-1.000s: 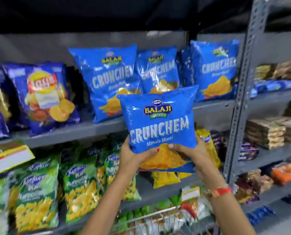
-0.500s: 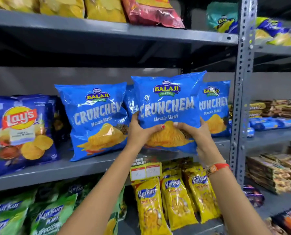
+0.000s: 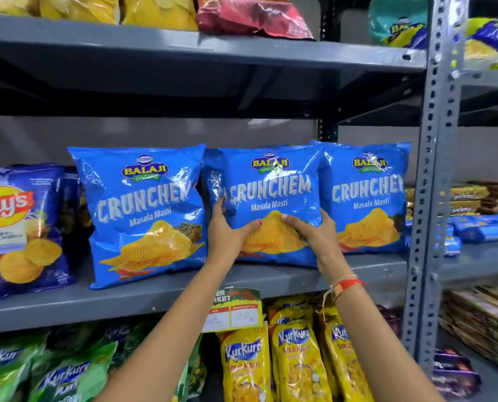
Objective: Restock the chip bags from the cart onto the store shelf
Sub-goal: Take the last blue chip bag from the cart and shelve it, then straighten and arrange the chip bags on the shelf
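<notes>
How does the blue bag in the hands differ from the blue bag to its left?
The held bag is gripped low down by the left hand and right hand; the left bag stands untouched. The held bag sits farther back and overlaps a neighbour; the left bag stands forward and looks bigger. Both read Balaji Crunchem Masala Masti.

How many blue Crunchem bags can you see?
3 for sure: left bag, middle bag held by both hands, right bag. A blue edge behind the middle one hints at more.
</notes>
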A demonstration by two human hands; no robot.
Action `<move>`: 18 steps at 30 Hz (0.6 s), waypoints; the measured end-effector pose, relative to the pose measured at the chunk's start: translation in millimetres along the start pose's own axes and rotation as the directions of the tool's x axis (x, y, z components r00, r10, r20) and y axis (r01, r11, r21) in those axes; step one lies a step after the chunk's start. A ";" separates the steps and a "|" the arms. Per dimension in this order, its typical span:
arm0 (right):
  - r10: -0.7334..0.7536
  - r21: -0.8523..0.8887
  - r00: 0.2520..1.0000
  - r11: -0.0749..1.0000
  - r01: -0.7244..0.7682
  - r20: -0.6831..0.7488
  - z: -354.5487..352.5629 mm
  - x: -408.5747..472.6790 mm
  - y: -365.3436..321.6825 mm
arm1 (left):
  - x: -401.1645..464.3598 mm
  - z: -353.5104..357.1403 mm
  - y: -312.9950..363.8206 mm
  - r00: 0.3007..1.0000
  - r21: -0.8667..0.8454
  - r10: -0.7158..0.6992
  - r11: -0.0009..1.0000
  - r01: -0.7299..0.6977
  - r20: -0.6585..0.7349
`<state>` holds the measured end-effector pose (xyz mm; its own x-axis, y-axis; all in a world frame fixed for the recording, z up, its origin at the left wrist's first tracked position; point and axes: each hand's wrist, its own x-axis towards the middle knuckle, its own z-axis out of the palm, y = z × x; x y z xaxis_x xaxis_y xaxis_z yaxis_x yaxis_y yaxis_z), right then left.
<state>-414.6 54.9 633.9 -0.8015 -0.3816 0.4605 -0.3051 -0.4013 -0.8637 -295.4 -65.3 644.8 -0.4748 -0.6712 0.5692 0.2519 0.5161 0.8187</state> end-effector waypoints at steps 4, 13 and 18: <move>-0.100 -0.109 0.992 0.990 0.091 -0.080 -3.2 -2.7 8.7 | -7.0 -0.1 -1.6 0.999 0.042 0.031 0.999 -0.030 -0.011; -0.543 -0.399 0.814 0.806 0.437 -0.206 40.2 -71.2 -13.0 | -34.9 -34.6 6.8 0.943 0.073 0.287 0.958 -0.279 -0.169; -0.491 -0.233 0.870 0.852 0.469 -0.045 112.6 -105.7 -13.0 | -44.5 -97.0 9.9 0.848 0.116 0.374 0.927 -0.358 -0.375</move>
<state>-268.0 6.7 619.5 -0.5705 -0.0974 0.8155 -0.7557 -0.3265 -0.5677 -190.0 -82.0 634.9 0.0081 -0.5759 0.8175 0.3057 0.7798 0.5463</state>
